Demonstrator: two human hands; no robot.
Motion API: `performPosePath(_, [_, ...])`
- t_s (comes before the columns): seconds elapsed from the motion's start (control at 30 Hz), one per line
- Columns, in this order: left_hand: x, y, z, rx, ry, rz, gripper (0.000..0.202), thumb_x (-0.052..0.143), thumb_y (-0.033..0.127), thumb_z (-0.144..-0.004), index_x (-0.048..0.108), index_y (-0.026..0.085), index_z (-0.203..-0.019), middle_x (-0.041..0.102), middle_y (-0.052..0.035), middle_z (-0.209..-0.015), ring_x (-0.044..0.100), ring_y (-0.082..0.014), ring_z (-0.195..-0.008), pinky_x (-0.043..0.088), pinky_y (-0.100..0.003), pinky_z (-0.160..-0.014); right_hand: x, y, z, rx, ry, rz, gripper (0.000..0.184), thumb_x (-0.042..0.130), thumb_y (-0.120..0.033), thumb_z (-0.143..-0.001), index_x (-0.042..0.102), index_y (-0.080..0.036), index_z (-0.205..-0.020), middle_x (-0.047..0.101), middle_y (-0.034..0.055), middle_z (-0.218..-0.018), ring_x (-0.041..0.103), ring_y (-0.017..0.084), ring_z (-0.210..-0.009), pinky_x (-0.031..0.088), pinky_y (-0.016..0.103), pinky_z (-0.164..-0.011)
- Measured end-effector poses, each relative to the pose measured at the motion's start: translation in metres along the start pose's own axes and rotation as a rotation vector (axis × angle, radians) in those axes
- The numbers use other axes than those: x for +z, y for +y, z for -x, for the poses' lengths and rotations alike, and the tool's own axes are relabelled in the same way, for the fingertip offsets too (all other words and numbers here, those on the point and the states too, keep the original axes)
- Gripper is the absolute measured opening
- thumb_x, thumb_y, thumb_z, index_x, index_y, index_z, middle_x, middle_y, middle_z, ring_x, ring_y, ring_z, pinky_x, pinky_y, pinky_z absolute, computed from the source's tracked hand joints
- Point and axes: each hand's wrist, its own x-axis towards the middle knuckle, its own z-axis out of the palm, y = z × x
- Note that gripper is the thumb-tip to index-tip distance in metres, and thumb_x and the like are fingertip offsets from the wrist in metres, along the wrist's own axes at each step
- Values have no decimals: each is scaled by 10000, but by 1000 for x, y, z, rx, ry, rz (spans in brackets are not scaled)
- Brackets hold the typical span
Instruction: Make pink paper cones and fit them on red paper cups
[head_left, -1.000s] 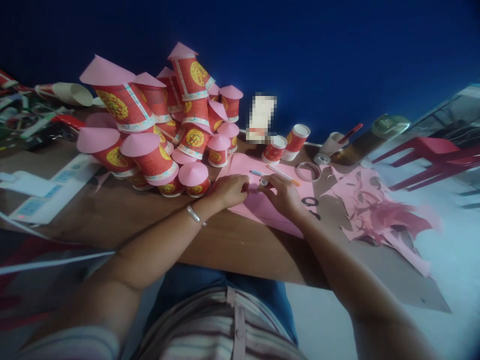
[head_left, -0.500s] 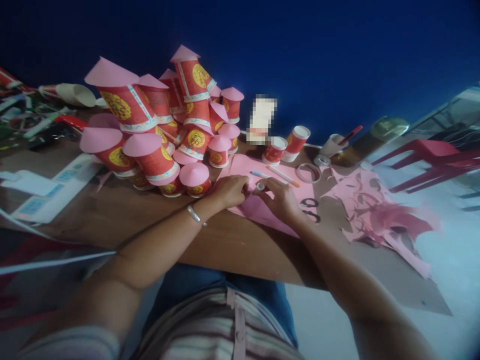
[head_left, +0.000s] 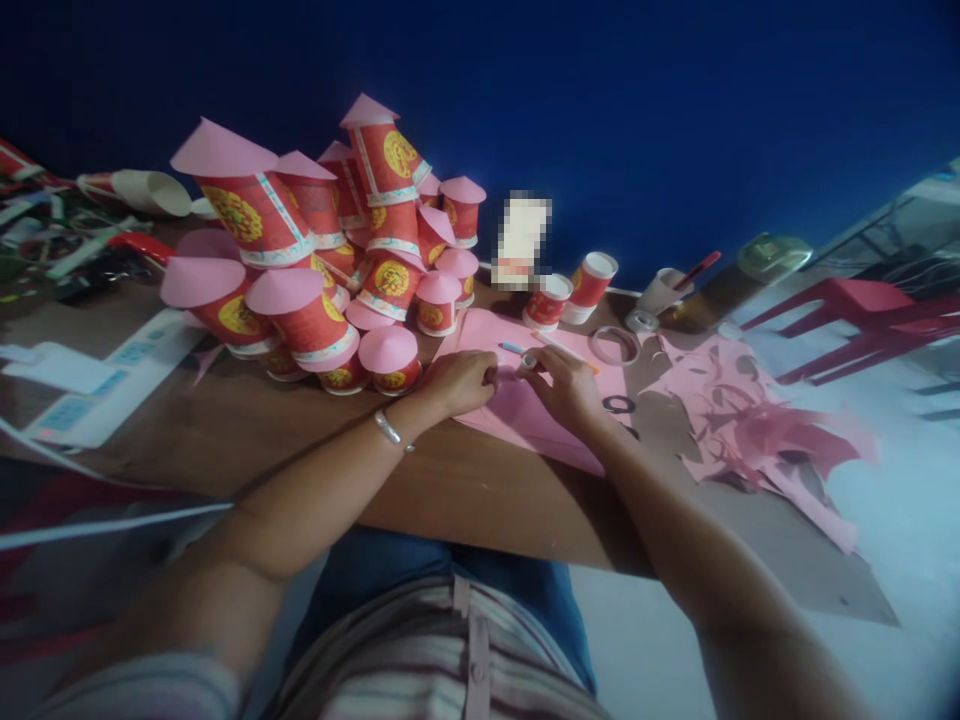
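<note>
My left hand [head_left: 466, 383] is closed, its fingertips pinched at a bit of pink paper [head_left: 510, 374] that shows between the two hands. Opposite it, my right hand [head_left: 568, 388] curls around a small white tube [head_left: 529, 361], whose round end faces me. Both hands are low over a pink paper sheet [head_left: 540, 430] spread on the table. A blue-tipped pen [head_left: 511, 347] lies just beyond the right fingers. Black scissors handles [head_left: 619, 404] rest beside the right wrist, partly hidden by it.
Red paper-cup lanterns [head_left: 390, 278] with pink cone tops are piled at left. Two red cups [head_left: 592, 285] stand behind the sheet, near a tape roll [head_left: 615, 346]. Pink paper scraps [head_left: 757, 420] cover the table's right side. A white power strip [head_left: 112, 375] lies at left.
My right hand has shifted slightly up and away from me with the white tube, now covering more of the pens. My left hand has stayed in place.
</note>
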Motion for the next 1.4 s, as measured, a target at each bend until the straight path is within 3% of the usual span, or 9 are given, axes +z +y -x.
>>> performPosePath(0.13, [1, -1, 1, 21, 9, 15, 59, 594, 276, -847, 644, 246, -844, 750, -15, -945, 685, -219, -876, 430, -310, -659, -6, -9, 6, -18, 44, -43, 88, 614, -248, -973, 670, -216, -913, 708, 55, -881, 674, 199, -774, 515, 318, -721])
performPosePath(0.27, [1, -3, 1, 41, 15, 50, 33, 616, 268, -834, 639, 246, -845, 750, -6, -933, 689, -219, -894, 414, -305, -637, -1, -17, 10, -80, -51, -71, 67, 627, -248, -975, 668, -208, -940, 718, 59, -877, 665, 192, -745, 502, 306, -691])
performPosePath(0.4, [1, -3, 0, 18, -8, 42, 80, 635, 208, -797, 656, 246, -864, 758, -7, -960, 692, -216, -918, 433, -301, -664, 5, -12, 8, -44, -90, -29, 50, 642, -249, -966, 675, -212, -964, 720, 59, -875, 661, 195, -742, 488, 297, -676])
performPosePath(0.63, [1, -2, 0, 4, 7, 32, 37, 609, 261, -828, 644, 249, -832, 752, -17, -940, 685, -222, -871, 445, -312, -672, 0, 4, 4, -1, -32, 16, 66, 634, -248, -960, 685, -206, -960, 719, 70, -887, 681, 210, -764, 504, 311, -691])
performPosePath(0.83, [1, -1, 1, 10, 32, 30, 58, 603, 290, -831, 615, 243, -799, 746, -2, -898, 678, -215, -828, 392, -313, -619, -17, -9, 4, 5, 137, -35, 123, 620, -256, -971, 702, -210, -891, 723, 71, -896, 672, 200, -782, 537, 332, -728])
performPosePath(1.03, [0, -2, 2, 37, 20, 75, 33, 598, 260, -821, 625, 241, -826, 747, -3, -913, 681, -206, -866, 382, -305, -625, -4, -21, 8, -35, -55, -121, 75, 624, -247, -970, 678, -208, -934, 722, 67, -898, 675, 190, -761, 532, 315, -700])
performPosePath(1.17, [0, -3, 1, 50, 9, 62, 83, 615, 209, -775, 636, 245, -847, 749, -1, -923, 682, -213, -885, 374, -310, -629, 9, -15, 8, -51, -83, -37, 69, 632, -245, -971, 673, -190, -959, 714, 70, -865, 658, 200, -737, 506, 315, -676])
performPosePath(1.3, [1, -3, 0, 26, 25, 36, 53, 601, 258, -810, 640, 244, -844, 746, -18, -918, 679, -229, -861, 362, -320, -618, 6, -6, 4, -28, -38, -2, 103, 628, -271, -967, 685, -185, -967, 726, 81, -879, 673, 216, -765, 516, 328, -680])
performPosePath(1.4, [2, -3, -1, 4, 31, 72, 36, 613, 264, -815, 617, 237, -791, 733, -14, -872, 657, -213, -799, 358, -319, -610, -2, 1, 3, 123, 114, -175, 107, 670, -307, -926, 688, -201, -925, 729, 66, -882, 689, 208, -777, 560, 339, -707])
